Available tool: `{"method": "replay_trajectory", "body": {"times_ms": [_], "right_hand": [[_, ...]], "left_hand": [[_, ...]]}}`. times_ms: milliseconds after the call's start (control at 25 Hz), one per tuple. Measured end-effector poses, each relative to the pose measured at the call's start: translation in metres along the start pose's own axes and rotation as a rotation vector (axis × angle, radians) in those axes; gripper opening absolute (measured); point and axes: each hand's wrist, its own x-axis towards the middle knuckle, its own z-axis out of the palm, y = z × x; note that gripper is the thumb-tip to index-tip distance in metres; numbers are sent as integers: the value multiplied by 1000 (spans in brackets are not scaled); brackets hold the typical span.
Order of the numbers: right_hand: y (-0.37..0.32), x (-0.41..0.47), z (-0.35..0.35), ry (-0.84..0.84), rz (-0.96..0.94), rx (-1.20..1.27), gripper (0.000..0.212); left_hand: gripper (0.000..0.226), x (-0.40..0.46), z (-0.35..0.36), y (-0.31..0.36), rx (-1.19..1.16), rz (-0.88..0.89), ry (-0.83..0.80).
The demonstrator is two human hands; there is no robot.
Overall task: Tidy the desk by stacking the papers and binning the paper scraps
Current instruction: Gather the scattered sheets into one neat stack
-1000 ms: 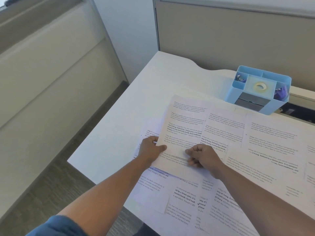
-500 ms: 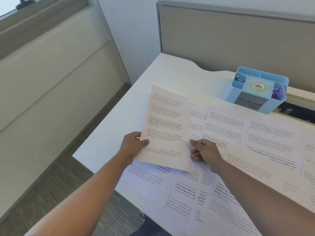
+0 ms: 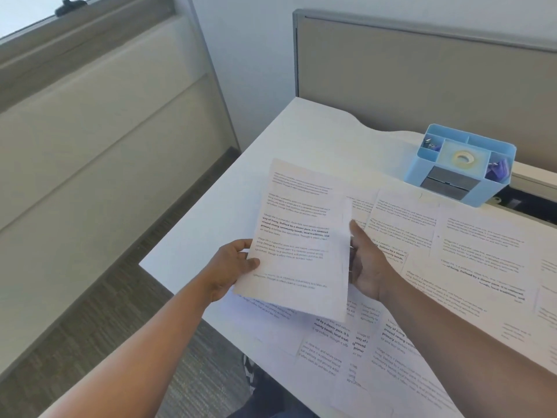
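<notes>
The printed sheet [image 3: 301, 242] is held clear above the desk [image 3: 301, 137], its long axis running away from the person: the left hand [image 3: 232, 267] pinches its left edge, thumb on top, while the right hand [image 3: 366, 267] cups the right edge with fingers [image 3: 355, 233] loosely straight against it. The remaining papers [image 3: 470, 254] lie spread to the right and below, nearer the right hand, so that hand looks better placed to gather next. Bold lines read "way of living. Defined by a slower pace" (smaller print is too blurred); the blue organizer [image 3: 461, 167] shows no legible label.

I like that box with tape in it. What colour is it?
Light blue: the plastic desk organiser box, seen in the head view.
</notes>
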Motion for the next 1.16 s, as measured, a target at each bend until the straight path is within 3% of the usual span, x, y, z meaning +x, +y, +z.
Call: {"method": "replay_trajectory", "body": {"times_ms": [80, 320, 720, 840, 1160], "right_hand": [[3, 1, -2, 9, -58, -97, 28], [-3, -13, 4, 2, -227, -241, 29], [-45, -48, 28, -87, -526, -259, 31], [-42, -53, 28, -110, -537, -303, 39], [-32, -56, 23, -123, -504, -377, 44]], "left_hand": [[33, -1, 4, -4, 49, 4, -14], [34, -1, 19, 3, 44, 89, 38], [51, -10, 42, 43, -42, 421, 349], [55, -14, 47, 46, -65, 425, 401], [62, -17, 52, 48, -79, 525, 316]]}}
